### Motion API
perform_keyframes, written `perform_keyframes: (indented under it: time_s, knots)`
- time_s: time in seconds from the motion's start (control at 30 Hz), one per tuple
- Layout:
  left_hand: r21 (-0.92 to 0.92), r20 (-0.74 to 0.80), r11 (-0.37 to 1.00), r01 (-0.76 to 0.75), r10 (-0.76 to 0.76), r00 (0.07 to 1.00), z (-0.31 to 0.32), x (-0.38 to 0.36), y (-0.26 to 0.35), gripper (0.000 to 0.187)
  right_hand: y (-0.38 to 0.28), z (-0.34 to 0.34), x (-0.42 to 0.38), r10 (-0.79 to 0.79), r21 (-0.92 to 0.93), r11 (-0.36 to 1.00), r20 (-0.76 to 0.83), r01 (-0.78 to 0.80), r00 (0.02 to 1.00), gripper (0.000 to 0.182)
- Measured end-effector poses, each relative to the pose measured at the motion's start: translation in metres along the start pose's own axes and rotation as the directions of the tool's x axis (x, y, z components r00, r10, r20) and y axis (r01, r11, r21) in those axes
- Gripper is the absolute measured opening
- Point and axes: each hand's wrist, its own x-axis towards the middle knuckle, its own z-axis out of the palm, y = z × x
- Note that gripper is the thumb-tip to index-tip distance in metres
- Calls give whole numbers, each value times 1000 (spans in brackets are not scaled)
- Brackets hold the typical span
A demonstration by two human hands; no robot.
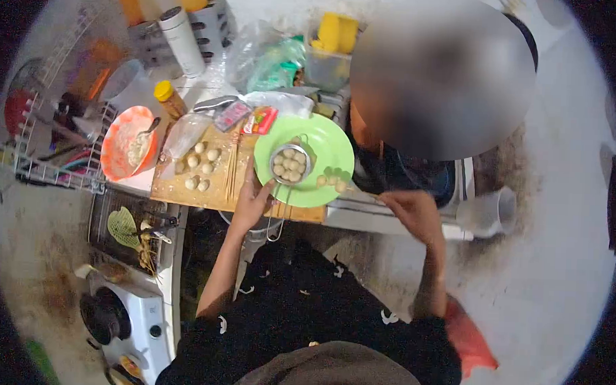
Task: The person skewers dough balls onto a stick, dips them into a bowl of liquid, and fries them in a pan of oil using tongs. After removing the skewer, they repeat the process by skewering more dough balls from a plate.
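Observation:
My left hand (253,203) grips the near left rim of a light green plate (334,136), its thumb beside a small wire strainer. Several pale dough-like balls (290,166) fill the strainer (273,157), which rests on the plate with its wire handle (280,219) pointing toward me. My right hand (412,213) is closed on the end of a thin skewer (365,192). Several balls (332,181) are threaded on its far end, over the plate's right side. More pale balls (194,160) lie on a wooden board (169,187), near loose bamboo skewers (231,166).
An orange bowl (109,151) with a spoon stands left of the board. Behind are a yellow-capped jar (170,99), a red packet (259,120) and a white bottle (182,42). A blurred patch covers the upper right. A clear container (494,212) stands right; a stove (130,322) is lower left.

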Motion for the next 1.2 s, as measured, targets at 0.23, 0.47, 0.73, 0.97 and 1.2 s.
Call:
perform_keyframes:
  time_s: [0.23, 0.47, 0.73, 0.97, 1.2]
  knots:
    - [554, -311, 823, 124, 66, 948, -1, -44, 41, 49, -26, 46, -1, 19, 578, 816, -1, -15, 1000, 25]
    - [315, -261, 943, -106, 193, 946, 0, -122, 67, 18, -135, 111, 10, -292, 903, 402, 286, -154, 913, 20]
    - [131, -504, 991, -24, 87, 860, -19, -267, 62, 23, -215, 198, -52, -589, 809, 554, 549, -199, 594, 13]
    - [-199, -796, 974, -105, -98, 598, -45, -414, 41, 25, -275, 300, -154, -713, 791, 606, 586, -81, 385, 12]
    - [-164, -899, 984, -75, -117, 421, -77, -536, 26, 26, -325, 391, -240, -772, 776, 621, 630, -107, 87, 14]
